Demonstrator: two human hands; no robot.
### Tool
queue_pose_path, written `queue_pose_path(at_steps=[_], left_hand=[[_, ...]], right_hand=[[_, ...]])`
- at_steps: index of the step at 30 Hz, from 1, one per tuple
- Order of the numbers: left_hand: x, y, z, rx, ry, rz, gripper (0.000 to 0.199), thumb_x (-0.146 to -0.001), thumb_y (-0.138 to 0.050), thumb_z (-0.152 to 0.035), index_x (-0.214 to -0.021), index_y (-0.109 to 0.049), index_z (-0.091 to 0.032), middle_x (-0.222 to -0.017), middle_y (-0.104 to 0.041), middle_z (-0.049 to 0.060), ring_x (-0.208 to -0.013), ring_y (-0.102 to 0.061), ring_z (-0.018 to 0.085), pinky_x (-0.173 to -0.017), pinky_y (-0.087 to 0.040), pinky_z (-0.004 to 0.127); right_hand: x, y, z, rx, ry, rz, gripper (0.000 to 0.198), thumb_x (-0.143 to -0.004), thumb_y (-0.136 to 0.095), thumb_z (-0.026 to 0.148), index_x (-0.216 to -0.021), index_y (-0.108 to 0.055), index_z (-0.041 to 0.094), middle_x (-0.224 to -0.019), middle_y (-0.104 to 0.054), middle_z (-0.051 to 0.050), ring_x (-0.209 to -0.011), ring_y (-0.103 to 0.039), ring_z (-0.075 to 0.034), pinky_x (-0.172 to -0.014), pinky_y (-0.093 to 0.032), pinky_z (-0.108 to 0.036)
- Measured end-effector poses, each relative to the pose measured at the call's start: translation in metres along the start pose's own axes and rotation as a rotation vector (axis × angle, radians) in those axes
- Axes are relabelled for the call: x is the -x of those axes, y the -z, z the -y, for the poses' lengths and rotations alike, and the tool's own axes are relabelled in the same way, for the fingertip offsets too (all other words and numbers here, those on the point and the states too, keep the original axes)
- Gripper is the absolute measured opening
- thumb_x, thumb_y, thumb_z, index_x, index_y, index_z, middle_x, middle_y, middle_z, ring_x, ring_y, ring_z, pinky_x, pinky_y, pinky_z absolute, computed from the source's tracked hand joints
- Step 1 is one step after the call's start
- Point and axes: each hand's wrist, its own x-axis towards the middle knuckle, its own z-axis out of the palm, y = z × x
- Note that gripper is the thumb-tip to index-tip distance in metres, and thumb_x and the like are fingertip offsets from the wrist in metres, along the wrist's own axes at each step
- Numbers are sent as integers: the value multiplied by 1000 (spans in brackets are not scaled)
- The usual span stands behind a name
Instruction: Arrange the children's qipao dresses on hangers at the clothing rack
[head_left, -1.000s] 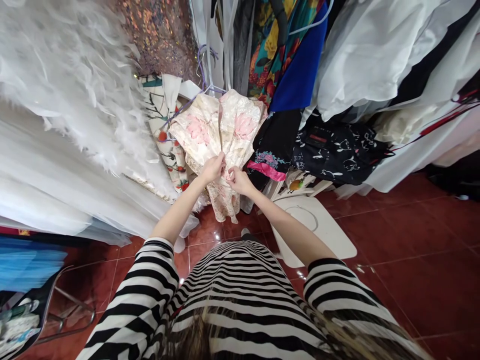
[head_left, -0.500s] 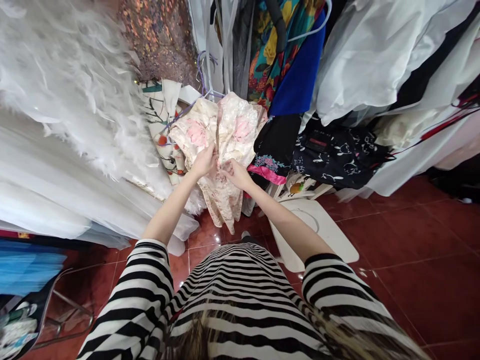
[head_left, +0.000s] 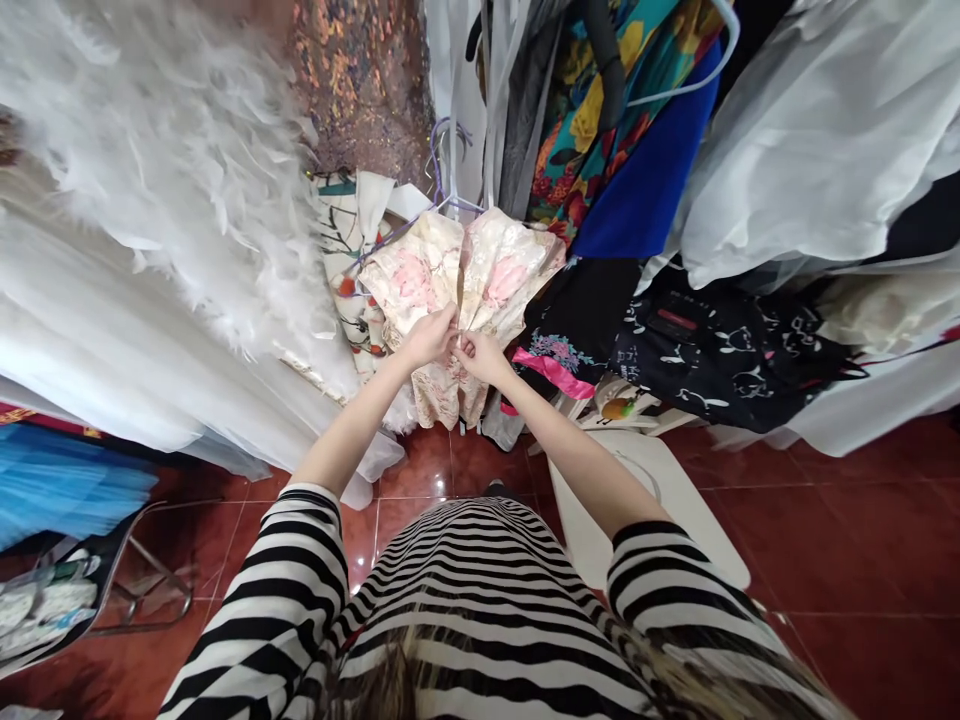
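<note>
Well left of the left hand, a puffy blue tulle skirt (head_left: 67,480) sits low, and nearer to that hand a long white gown covered in feathers (head_left: 217,200) hangs. Just beyond the left hand, on its left, is a white fabric garment printed with dark twigs and orange-red blooms (head_left: 336,235). A thin purple hanger (head_left: 435,160) shows above both hands.

The left hand (head_left: 433,336) pinches one front edge of a cream, shiny garment with large pink flowers (head_left: 411,280); this garment spreads above and below both hands, its front parted in a narrow slit just above them. The right hand (head_left: 484,358), touching or almost touching the left, has its fingers curled onto the other edge; what lies between the fingertips is too small to tell.

The step in hand looks like fine fingertip work joining or parting these edges; the next move seems to call for both edges held level and lightly taut.

Just right of the right hand hangs a black cloth with a bright pink satin band (head_left: 553,374).
</note>
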Motion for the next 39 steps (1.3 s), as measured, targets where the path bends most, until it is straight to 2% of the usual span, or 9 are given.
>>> queue_pose_path(at_steps=[10, 14, 17, 19, 22, 24, 28, 31, 39], left_hand=[[-49, 9, 7, -55, 73, -164, 7, -88, -48, -16, -93, -49, -21, -81, -59, 5, -80, -59, 23, -71, -44, 32], [-60, 21, 11, -87, 140, -289, 6, -91, -46, -18, -96, -49, -21, -83, -61, 6, -81, -59, 23, -72, -44, 33], [-62, 33, 7, -112, 118, -309, 9, -92, -42, -18, -97, -49, -21, -87, -63, 7, -84, -59, 23, -74, -44, 32], [-60, 40, 1, -133, 94, -298, 12, -93, -39, -18, -98, -49, -21, -91, -63, 8, -87, -59, 23, -76, -45, 33], [-55, 48, -13, -157, 43, -275, 14, -93, -38, -17, -99, -50, -20, -95, -63, 9, -92, -59, 23, -80, -45, 33], [-52, 51, -21, -173, -2, -235, 14, -93, -39, -17, -99, -51, -19, -95, -63, 9, -95, -59, 23, -83, -46, 33], [-50, 54, -27, -240, -21, -173, 13, -92, -40, -15, -98, -52, -19, -95, -63, 10, -94, -60, 24, -82, -46, 33], [-53, 54, -23, -309, -22, -173, 15, -92, -41, -13, -100, -52, -19, -93, -63, 9, -92, -61, 24, -79, -45, 32], [-67, 51, -17, -404, -82, -195, 15, -90, -46, -11, -100, -54, -19, -91, -63, 9, -91, -59, 24, -76, -44, 31]], right_hand=[[-2, 24, -18, -96, 100, 119, 23, -79, -56, 19, -64, -39, 22, -60, -52, 4, -59, -52, -12, -62, -43, -23], [1, 37, -20, -111, 187, 226, 26, -81, -59, 22, -65, -39, 22, -61, -52, 4, -60, -52, -12, -61, -43, -23], [-5, 49, -19, -59, 230, 303, 27, -81, -61, 24, -65, -40, 22, -62, -54, 2, -62, -54, -13, -64, -44, -24], [-17, 56, -15, -29, 246, 233, 21, -83, -61, 25, -70, -44, 21, -68, -58, 1, -65, -56, -14, -67, -45, -25], [-40, 62, -4, -30, 279, -27, 14, -83, -60, 28, -84, -49, 21, -85, -63, -4, -75, -59, -17, -72, -47, -28], [-54, 61, 5, -14, 294, -134, 14, -81, -60, 26, -85, -48, 21, -90, -63, -6, -81, -59, -19, -75, -47, -29], [-65, 54, 18, -12, 243, -141, 10, -79, -52, 19, -77, -43, 23, -76, -61, -3, -73, -58, -19, -71, -45, -29], [-63, 53, 18, -38, 274, -140, 13, -78, -49, 18, -72, -39, 24, -67, -57, -1, -65, -55, -18, -64, -42, -28], [-53, 69, 17, -121, 297, -106, 18, -69, -49, 14, -66, -35, 26, -54, -48, 4, -53, -47, -15, -60, -40, -27]])
